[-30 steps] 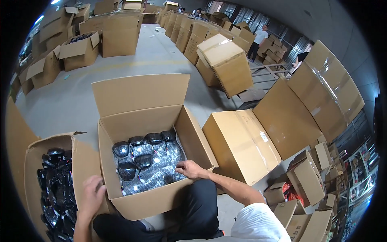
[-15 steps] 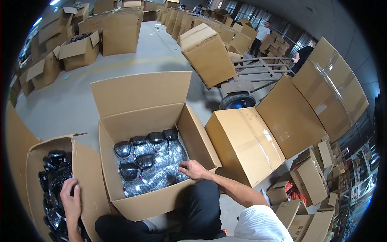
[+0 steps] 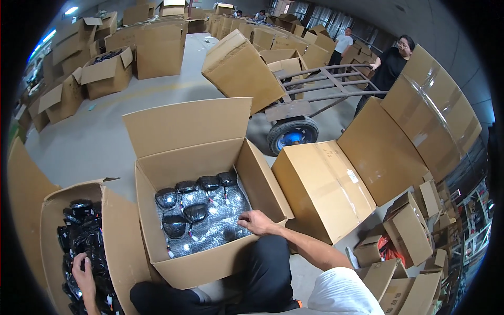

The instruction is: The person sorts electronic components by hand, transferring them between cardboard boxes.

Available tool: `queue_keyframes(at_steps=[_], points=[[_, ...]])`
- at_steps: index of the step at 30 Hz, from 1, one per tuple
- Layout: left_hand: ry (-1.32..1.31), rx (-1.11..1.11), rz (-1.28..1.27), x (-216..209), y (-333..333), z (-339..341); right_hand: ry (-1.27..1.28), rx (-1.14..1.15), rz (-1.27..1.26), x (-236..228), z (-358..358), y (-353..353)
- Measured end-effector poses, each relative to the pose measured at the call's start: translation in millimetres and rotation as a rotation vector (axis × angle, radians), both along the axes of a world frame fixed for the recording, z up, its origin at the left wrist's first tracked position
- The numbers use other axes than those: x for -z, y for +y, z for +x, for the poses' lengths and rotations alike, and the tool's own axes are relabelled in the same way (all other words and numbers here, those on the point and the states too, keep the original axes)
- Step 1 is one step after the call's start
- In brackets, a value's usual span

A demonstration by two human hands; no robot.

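Observation:
My left hand [image 3: 84, 277] is inside the tall carton [image 3: 125, 236] at the left, over a pile of black plastic-wrapped parts [image 3: 86, 233]. Its fingers are bent and apart, and no part shows in its grip. Over the near right side of the open carton [image 3: 191, 147] in front of me hovers my right hand [image 3: 255, 222], loosely bent with nothing visible in it. Bubble wrap [image 3: 223, 212] covers that carton's bottom. Several black rounded parts in clear wrap, with short wires and connectors, lie on it in two rows, such as one wrapped part [image 3: 196, 212] in the nearer row.
A closed taped carton [image 3: 320, 184] stands against the right side, with taller cartons [image 3: 430, 110] behind it. Beyond, a person [image 3: 391, 68] in dark clothes holds a metal cart [image 3: 328, 84] carrying a tilted carton [image 3: 244, 73]. More cartons line the floor at both sides.
My left hand has moved lower and nearer me over the pile. The right hand stays about where it was. The cart has rolled leftward, and its pusher is now in fuller view.

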State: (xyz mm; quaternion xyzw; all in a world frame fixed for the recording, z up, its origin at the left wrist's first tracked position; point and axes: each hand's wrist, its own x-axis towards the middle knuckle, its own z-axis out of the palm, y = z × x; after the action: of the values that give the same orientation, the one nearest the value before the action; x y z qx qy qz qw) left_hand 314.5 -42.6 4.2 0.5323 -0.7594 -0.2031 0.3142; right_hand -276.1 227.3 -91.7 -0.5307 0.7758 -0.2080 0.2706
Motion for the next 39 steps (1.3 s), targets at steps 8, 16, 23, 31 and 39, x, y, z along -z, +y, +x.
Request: queue_keyframes(at_steps=[8, 16, 23, 31, 39], points=[[-0.037, -0.01, 0.034, 17, 4, 25, 0.0, 0.004, 0.037, -4, -2, -3], [-0.02, -0.033, 0.065, 31, 8, 42, -0.01, -0.012, 0.032, -5, -1, 1], [-0.087, -0.083, 0.093, 47, 13, 79, -0.01, -0.013, 0.044, -6, 2, -2], [-0.194, -0.126, 0.126, 65, 27, 94, -0.036, 0.011, 0.086, -11, -4, 4], [-0.237, -0.241, 0.048, 43, 47, 96, 0.002, 0.047, 0.097, -4, 3, -10]])
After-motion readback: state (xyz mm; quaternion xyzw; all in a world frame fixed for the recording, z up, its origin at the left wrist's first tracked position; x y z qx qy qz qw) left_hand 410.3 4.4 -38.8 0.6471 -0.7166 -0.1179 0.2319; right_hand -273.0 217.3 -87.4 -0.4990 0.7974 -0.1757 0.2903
